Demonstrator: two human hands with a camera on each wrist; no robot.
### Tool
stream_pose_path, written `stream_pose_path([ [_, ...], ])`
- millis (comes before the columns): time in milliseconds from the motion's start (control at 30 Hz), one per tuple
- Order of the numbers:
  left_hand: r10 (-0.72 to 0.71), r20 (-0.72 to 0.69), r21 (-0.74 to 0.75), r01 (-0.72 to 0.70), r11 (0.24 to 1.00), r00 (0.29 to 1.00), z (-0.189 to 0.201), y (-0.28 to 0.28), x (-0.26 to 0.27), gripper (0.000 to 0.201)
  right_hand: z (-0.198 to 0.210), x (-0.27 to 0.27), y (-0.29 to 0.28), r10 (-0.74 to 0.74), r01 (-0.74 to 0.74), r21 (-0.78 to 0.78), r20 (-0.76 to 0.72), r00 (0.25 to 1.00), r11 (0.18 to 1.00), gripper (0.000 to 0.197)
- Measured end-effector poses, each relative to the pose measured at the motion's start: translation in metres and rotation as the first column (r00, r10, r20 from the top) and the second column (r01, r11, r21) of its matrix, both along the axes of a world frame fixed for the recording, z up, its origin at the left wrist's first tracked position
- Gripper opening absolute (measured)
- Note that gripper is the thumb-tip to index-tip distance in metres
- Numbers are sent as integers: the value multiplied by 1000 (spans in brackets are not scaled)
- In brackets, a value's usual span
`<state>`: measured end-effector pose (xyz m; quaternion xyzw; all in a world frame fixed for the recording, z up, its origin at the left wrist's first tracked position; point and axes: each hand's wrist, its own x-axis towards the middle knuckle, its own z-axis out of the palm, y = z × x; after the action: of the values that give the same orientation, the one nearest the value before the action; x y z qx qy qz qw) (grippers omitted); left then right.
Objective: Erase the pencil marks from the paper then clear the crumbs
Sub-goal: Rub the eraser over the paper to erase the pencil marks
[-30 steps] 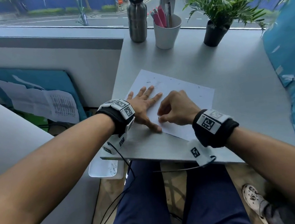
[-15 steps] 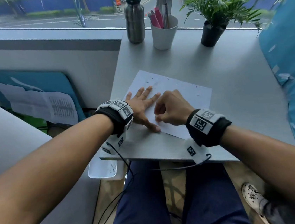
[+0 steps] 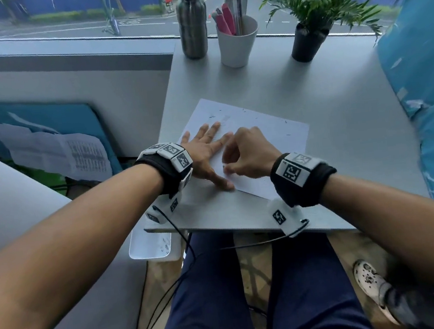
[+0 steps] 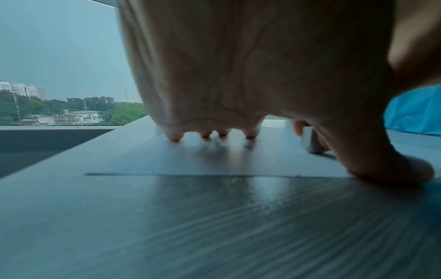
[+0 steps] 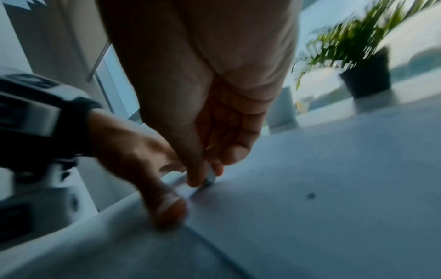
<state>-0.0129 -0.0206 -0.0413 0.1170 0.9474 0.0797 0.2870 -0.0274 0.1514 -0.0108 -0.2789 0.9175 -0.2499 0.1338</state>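
Note:
A white sheet of paper [image 3: 270, 142] lies on the grey desk [image 3: 341, 128], dotted with small dark crumbs and faint pencil marks near its far left. My left hand [image 3: 206, 152] lies flat on the sheet's left part, fingers spread, thumb at the near edge. My right hand [image 3: 247, 158] pinches a small white eraser [image 4: 310, 140] between thumb and fingers and holds its end on the paper just right of the left thumb. The right wrist view is blurred; the eraser [image 5: 210, 178] shows there between thumb and finger.
At the desk's far edge stand a steel bottle [image 3: 192, 23], a white cup of pens [image 3: 237, 41] and a potted plant [image 3: 310, 40]. A blue cover [image 3: 429, 91] borders the right side. A white tray [image 3: 152, 243] sits below the desk's left corner.
My right hand with the eraser has shifted slightly back and forth over the near left part of the sheet. The left hand has stayed flat on the paper.

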Motion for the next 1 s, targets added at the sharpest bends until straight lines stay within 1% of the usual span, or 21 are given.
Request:
stream_pose_path([
  [33,-2,0,0,2,1000,1000,0,1,0,139,1,-3,1,-18,18,2,-1,1000,1000,13],
  [100,-7,1,-8,7,1000,1000,0,2,0,138,1,-13,7,-122,121,-25,-27,992,992,14],
  [133,-7,1,-11,7,1000,1000,0,1,-1,138,0,-14,6,-138,137,-30,-39,990,990,14],
  [233,-10,9,-6,10,1000,1000,1,0,0,139,-1,1,-4,3,-3,-1,-37,999,1000,9],
  [267,-12,10,-7,12,1000,1000,1,1,-1,139,0,0,-4,5,-5,1,-30,1000,1000,9],
  [367,-12,6,-13,12,1000,1000,1,3,-1,137,-2,-16,0,-122,120,-25,-51,991,992,9],
  [400,-6,5,-10,6,1000,1000,1,2,-1,137,-2,-14,-2,-96,95,-20,-53,994,995,8],
  [467,-2,2,-4,2,1000,1000,1,1,0,137,-3,-4,-8,24,-23,18,-41,999,1000,7],
  [500,-4,-2,-4,3,1000,1000,0,1,0,138,-2,-4,-8,35,-34,21,-31,999,999,8],
  [600,-9,-3,-12,9,1000,1000,0,2,-1,139,-2,-17,0,-87,86,-13,-46,995,996,12],
  [633,-6,-3,-10,5,1000,1000,0,1,-1,138,-2,-15,-1,-80,79,-10,-42,996,997,12],
  [700,-2,0,-4,2,1000,1000,1,1,0,138,-4,-4,-5,18,-18,4,-27,999,1000,10],
  [733,-4,-3,-4,4,1000,1000,0,2,0,138,-3,-2,-4,32,-32,3,-20,999,999,10],
  [833,-12,-4,-18,12,1000,1000,-1,2,-2,139,-2,-17,6,-88,87,-25,-56,994,996,10],
  [867,-7,-4,-17,7,1000,1000,-1,1,-1,140,-2,-17,5,-97,95,-23,-74,993,995,9],
  [967,-5,-8,-6,5,1000,1000,-2,0,-1,141,0,4,-1,37,-36,17,-28,999,999,9],
  [1000,-7,-10,-1,7,1000,1000,-3,1,-2,140,2,3,4,44,-44,29,4,999,999,11],
])
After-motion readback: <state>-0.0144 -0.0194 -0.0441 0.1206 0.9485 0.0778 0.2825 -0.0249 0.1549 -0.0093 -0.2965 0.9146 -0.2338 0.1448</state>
